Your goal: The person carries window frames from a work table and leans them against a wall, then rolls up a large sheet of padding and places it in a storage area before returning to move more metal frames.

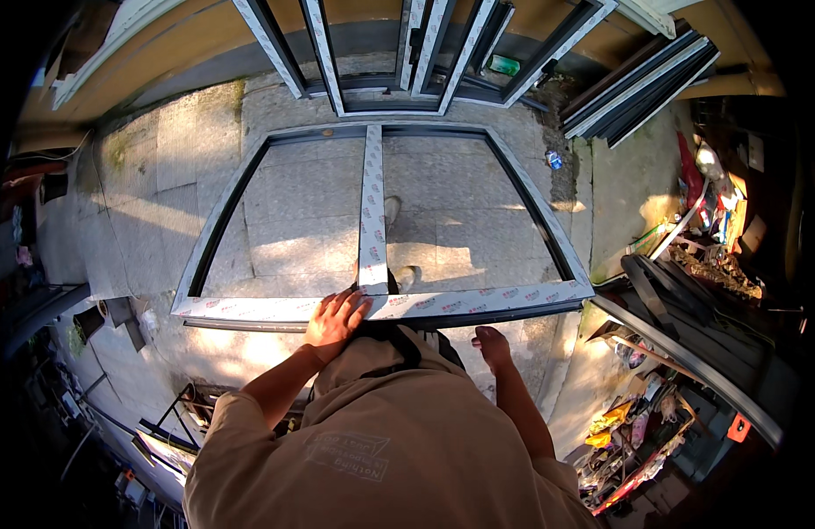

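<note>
A large window frame (451,302), wrapped in printed white protective film with dark edges, spans the space in front of me. It has two unglazed openings, split by a middle bar (372,207). My left hand (337,322) lies over the near rail beside the foot of that bar, fingers stretched across the film. Close to my body, short of the rail's right half, my right hand (493,346) is apart from the frame. Its fingers look curled in; whatever they may hold is hidden. My shoes (392,210) show through the openings.
More film-covered frames (337,57) stand against the far wall. Dark profile lengths (641,84) lean at the far right. A blue crumpled item (554,160) lies on the paving. Clutter (636,423) and a long dark bar (689,370) occupy the near right; a metal stand (196,406) is near left.
</note>
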Motion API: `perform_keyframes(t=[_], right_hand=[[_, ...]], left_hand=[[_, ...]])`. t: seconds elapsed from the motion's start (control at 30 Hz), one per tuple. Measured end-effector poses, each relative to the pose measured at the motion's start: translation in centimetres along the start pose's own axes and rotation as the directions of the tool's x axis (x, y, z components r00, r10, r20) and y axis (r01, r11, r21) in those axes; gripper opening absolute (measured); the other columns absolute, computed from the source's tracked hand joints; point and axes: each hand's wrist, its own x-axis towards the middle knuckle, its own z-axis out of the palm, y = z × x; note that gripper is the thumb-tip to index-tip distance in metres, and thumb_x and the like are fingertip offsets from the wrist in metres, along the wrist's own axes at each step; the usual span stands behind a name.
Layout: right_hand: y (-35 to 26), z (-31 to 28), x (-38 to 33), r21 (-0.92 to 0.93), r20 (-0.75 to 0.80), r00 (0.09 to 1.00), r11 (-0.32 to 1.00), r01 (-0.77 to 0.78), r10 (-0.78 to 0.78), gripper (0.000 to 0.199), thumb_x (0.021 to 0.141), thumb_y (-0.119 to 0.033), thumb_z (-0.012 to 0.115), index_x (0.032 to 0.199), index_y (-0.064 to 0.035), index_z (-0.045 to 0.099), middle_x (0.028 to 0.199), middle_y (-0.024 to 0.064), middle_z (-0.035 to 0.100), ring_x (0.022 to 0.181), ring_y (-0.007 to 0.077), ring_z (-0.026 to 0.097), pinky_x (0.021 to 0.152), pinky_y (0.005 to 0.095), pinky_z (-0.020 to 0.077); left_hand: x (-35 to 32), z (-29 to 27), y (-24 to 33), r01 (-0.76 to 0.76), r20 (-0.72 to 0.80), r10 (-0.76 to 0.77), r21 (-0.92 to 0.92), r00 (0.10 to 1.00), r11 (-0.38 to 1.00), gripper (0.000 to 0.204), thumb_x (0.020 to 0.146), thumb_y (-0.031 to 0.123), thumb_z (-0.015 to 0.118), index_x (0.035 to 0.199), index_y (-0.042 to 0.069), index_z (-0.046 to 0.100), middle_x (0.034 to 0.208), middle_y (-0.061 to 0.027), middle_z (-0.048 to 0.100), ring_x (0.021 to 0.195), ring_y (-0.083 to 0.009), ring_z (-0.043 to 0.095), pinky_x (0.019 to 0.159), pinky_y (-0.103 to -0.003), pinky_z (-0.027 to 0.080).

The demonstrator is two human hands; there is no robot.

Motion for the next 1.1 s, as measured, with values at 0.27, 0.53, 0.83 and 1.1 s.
perform_keyframes(t=[0.27, 0.53, 0.83, 1.1], right_hand=[[-1.3, 0.1, -0.7, -0.008, -0.021, 1.000, 1.000, -0.018, 0.018, 0.043, 0.095, -0.033, 0.056, 0.117, 0.0026, 0.065, 0.095, 0.0164, 0.073, 0.086, 0.0225, 0.071, 0.082, 0.0349, 0.0531], [-0.2, 0.3, 0.1, 0.034, 0.005, 1.000, 0.999, 0.002, -0.002, 0.043, 0.096, -0.038, 0.056, 0.117, -0.0013, 0.064, 0.093, 0.0116, 0.073, 0.085, 0.0191, 0.069, 0.075, 0.0338, 0.0506], [-3.0, 0.8, 1.0, 0.004, 0.026, 1.000, 1.000, -0.001, 0.001, 0.046, 0.097, -0.040, 0.056, 0.116, 0.0003, 0.064, 0.093, 0.0120, 0.072, 0.085, 0.0201, 0.069, 0.078, 0.0347, 0.0515], [-6.8, 0.8, 2.4, 0.160, 0.004, 1.000, 0.987, 0.009, -0.010, 0.043, 0.095, -0.036, 0.057, 0.118, 0.0010, 0.063, 0.094, 0.0128, 0.072, 0.086, 0.0208, 0.068, 0.080, 0.0339, 0.0513]], left_hand=[[0.4, -0.5, -0.2, 0.005, 0.003, -0.005, 0.004, 1.000, 1.000, 0.050, 0.089, 0.018, 0.054, 0.139, 0.019, 0.051, 0.139, -0.0053, 0.052, 0.128, -0.0243, 0.051, 0.108, -0.042, 0.040], [0.9, -0.8, -0.5, -0.004, -0.028, 0.005, 0.047, 1.000, 0.999, 0.051, 0.088, 0.021, 0.053, 0.139, 0.020, 0.051, 0.131, -0.0059, 0.056, 0.124, -0.0252, 0.055, 0.105, -0.041, 0.044], [3.6, -3.4, -1.9, -0.041, -0.063, 0.044, 0.051, 0.997, 0.998, 0.053, 0.086, 0.021, 0.057, 0.139, 0.020, 0.050, 0.125, -0.0051, 0.061, 0.116, -0.0260, 0.060, 0.097, -0.041, 0.049], [10.3, -12.7, -3.7, -0.039, 0.067, 0.043, -0.054, 0.997, 0.998, 0.069, 0.068, 0.015, 0.074, 0.133, 0.013, 0.052, 0.126, -0.0107, 0.057, 0.113, -0.0323, 0.058, 0.095, -0.043, 0.048]])
